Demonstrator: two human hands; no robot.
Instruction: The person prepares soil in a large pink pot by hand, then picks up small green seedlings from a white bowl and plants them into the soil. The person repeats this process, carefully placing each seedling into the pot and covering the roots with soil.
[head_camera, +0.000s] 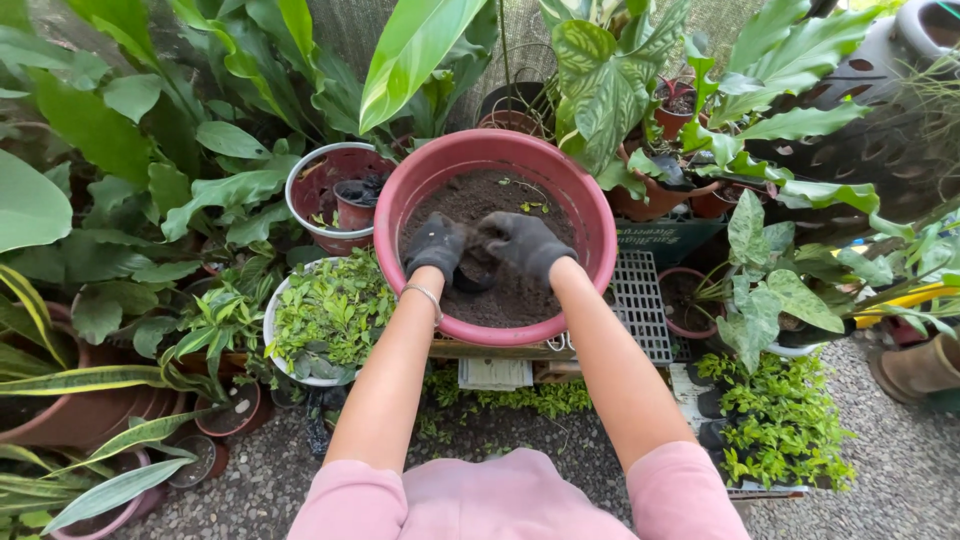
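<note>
In the middle of the garden, a big pink pot (590, 215) sat on a low stand, full of dark soil (500, 300). Both hands were inside it, in dark gloves. The left hand (437, 243) and the right hand (522, 245) were close side by side, with a small black pot (474, 272) between them. The little pot lay just under the fingers, toward the person, pushed down into the soil. Both hands were about as near to it as each other. The right hand curled over its top edge, and the left hand pressed on its left side. The fingers were bent around it, so both hands seemed to be holding it, but the gloves hid just how tight. The little pot stood almost straight up, with its open mouth up and a bit toward the person. It was round and dark, and I could not see what was in it.

The soil was lumpy and loose. A few tiny green sprouts (533, 206) showed at the far side of it. A thin bracelet (425, 295) was on the left wrist. A white bowl of small green leaves (335, 320) stood just left of the big pot. Leafy plants were all around.
</note>
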